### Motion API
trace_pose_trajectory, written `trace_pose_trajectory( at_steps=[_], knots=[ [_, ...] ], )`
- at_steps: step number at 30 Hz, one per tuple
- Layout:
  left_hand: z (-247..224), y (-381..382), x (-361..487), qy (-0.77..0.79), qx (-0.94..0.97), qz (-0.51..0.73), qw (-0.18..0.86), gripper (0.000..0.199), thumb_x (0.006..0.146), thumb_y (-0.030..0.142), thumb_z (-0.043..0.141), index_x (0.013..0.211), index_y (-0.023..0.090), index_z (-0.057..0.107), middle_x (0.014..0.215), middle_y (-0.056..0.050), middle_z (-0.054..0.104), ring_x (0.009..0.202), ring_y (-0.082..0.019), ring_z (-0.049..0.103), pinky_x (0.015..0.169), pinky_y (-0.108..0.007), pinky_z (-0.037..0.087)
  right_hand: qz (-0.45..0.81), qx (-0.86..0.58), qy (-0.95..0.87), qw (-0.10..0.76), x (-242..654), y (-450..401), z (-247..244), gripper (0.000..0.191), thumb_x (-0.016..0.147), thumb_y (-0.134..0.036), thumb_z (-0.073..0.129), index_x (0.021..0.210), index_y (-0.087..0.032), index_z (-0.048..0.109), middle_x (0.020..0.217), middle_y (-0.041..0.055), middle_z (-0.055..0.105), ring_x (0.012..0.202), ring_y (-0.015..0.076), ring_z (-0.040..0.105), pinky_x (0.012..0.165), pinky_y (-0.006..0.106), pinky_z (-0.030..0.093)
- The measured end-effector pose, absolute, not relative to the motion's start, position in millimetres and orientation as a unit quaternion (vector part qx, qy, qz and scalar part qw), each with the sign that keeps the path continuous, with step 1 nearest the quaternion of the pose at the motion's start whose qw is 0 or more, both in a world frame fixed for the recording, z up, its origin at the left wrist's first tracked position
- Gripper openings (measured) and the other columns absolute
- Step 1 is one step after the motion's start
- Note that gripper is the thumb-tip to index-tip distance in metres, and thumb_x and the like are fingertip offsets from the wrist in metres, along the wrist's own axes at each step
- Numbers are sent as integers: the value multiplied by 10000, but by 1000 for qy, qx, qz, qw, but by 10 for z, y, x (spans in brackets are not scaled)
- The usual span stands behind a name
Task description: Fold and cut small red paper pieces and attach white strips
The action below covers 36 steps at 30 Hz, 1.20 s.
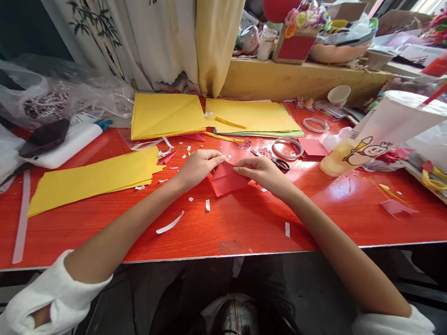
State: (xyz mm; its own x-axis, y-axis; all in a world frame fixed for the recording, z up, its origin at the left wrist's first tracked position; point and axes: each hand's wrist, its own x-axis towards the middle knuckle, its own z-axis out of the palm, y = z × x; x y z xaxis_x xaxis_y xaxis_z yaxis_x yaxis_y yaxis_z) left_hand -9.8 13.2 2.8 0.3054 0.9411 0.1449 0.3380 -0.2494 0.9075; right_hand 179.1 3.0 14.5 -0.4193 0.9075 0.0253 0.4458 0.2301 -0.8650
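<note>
A small folded piece of red paper (228, 182) is held between my two hands, just above the red table. My left hand (200, 166) pinches its upper left edge with thumb and fingertips. On the other side, my right hand (259, 173) grips the upper right edge the same way. A crease runs across the paper, and its lower part hangs toward me. Just beyond my right hand lie black-handled scissors (280, 165), partly hidden. White paper scraps (207, 205) are scattered around both hands.
Yellow paper stacks lie at the back (166, 114) and left (99, 178). Tape rolls (288, 148) sit behind my right hand. A tall drink cup (381, 133) with a red straw stands at right. Plastic bags and a white power bank-like object (68, 145) crowd the left.
</note>
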Motion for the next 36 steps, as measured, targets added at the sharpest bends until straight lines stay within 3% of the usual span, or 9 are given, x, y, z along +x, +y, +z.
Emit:
trace_pose_trajectory(
  at_steps=[3,9,20,28,36],
  knots=[
    [-5,162,-107,462,681,387,417,378,836,464,445,833,156,663,719,-41,635,657,-138,568,623,-254,451,417,-473,-725,277,1793,26,157,258,764,-357,547,770,-121,651,621,7,528,562,92,440,507,230,331],
    [18,141,-111,473,706,376,369,299,753,435,584,809,149,652,769,-43,647,659,-132,545,640,-253,438,420,-475,-723,274,1779,4,182,259,763,-364,551,785,-127,653,610,-8,498,547,82,414,500,226,320],
    [19,86,-70,471,725,367,343,318,815,453,493,782,158,608,718,-7,600,653,-118,516,641,-233,400,411,-436,-736,316,1765,26,104,352,738,-477,586,688,-129,591,572,-29,450,538,79,380,509,229,289],
    [64,74,-63,512,721,368,285,335,820,456,479,733,158,606,671,-1,578,640,-120,480,598,-234,343,432,-422,-739,298,1753,27,105,300,782,-432,555,708,-142,576,610,-11,503,557,91,455,547,234,372],
    [76,86,-70,504,729,356,298,295,822,428,487,756,163,598,658,13,553,625,-109,467,597,-227,340,427,-427,-735,307,1756,47,43,267,799,-387,535,761,-134,611,646,4,536,589,106,485,581,252,400]
  ],
)
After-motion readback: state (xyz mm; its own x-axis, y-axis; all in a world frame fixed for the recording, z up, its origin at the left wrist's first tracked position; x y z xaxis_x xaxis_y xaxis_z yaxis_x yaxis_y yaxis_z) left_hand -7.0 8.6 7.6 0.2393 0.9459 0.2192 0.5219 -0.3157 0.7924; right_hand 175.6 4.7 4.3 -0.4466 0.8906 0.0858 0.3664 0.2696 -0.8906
